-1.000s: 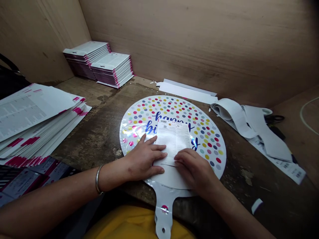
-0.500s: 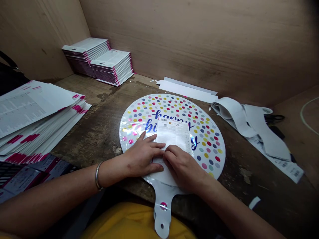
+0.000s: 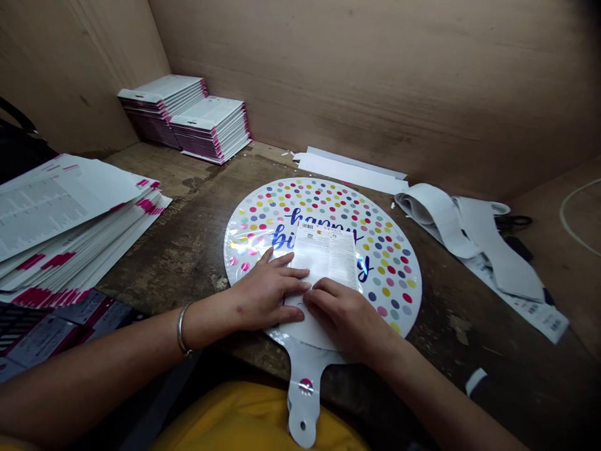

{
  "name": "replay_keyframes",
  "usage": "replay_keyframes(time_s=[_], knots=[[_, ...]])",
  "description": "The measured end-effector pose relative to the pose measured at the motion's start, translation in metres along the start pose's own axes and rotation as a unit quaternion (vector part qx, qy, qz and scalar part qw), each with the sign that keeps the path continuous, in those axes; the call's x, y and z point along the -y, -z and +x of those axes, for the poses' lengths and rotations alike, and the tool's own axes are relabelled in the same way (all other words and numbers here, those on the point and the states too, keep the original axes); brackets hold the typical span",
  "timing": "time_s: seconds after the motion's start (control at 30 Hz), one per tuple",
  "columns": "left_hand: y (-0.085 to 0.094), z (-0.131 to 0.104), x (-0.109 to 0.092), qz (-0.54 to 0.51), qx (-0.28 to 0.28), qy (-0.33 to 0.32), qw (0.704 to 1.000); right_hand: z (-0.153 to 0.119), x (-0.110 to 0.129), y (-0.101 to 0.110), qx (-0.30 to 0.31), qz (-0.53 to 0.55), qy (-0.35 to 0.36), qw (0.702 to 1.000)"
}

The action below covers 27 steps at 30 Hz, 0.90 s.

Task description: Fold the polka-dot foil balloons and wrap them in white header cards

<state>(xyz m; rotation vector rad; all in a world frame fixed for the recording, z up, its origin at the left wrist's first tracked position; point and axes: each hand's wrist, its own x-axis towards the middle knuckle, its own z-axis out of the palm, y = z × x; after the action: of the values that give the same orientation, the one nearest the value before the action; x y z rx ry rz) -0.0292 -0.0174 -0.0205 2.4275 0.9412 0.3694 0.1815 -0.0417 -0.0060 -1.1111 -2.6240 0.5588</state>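
Note:
A flat, deflated foil balloon (image 3: pixel 263 216) with coloured dots and blue "happy" lettering lies in front of me, its tail pointing toward my lap. On top of it rests a white printed paper sleeve (image 3: pixel 328 254) with a barcode. My left hand (image 3: pixel 270 291) lies over the sleeve's left side and the balloon, fingers spread. Close beside it, my right hand (image 3: pixel 347 316) has its fingers bent and pressed together at the lower part of the sleeve. Whatever is between those fingertips is hidden.
Stacked white and pink sleeves (image 3: pixel 211 122) stand at the back left; a fanned pile (image 3: pixel 84 219) lies nearer on the left. Along the back wall are white paper strips (image 3: pixel 352 172). A curled label strip (image 3: pixel 474 232) and dark-handled scissors (image 3: pixel 516 222) lie on the right.
My right fingertips have shifted very slightly left and down along the sleeve. My left hand stays in place on the sleeve; the whole view has moved a little.

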Motion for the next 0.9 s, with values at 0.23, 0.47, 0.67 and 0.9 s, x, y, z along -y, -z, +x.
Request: replay_keyframes(time_s=[0.23,0.47,0.67,0.9], knots=[[0.001,0.000,0.000,0.000,0.008,0.000,1.000,-0.002,-0.004,0.006,0.011,0.032,0.036,0.999],[0.003,-0.001,0.000,-0.010,0.009,0.001,1.000,-0.010,-0.006,0.016,-0.013,0.044,-0.033,0.998],[0.002,0.000,0.001,-0.007,0.012,-0.006,1.000,0.011,-0.006,0.010,0.016,0.028,0.015,0.999],[0.003,0.000,0.001,-0.010,0.017,0.000,1.000,0.006,0.003,0.015,0.022,0.020,0.012,0.999]])
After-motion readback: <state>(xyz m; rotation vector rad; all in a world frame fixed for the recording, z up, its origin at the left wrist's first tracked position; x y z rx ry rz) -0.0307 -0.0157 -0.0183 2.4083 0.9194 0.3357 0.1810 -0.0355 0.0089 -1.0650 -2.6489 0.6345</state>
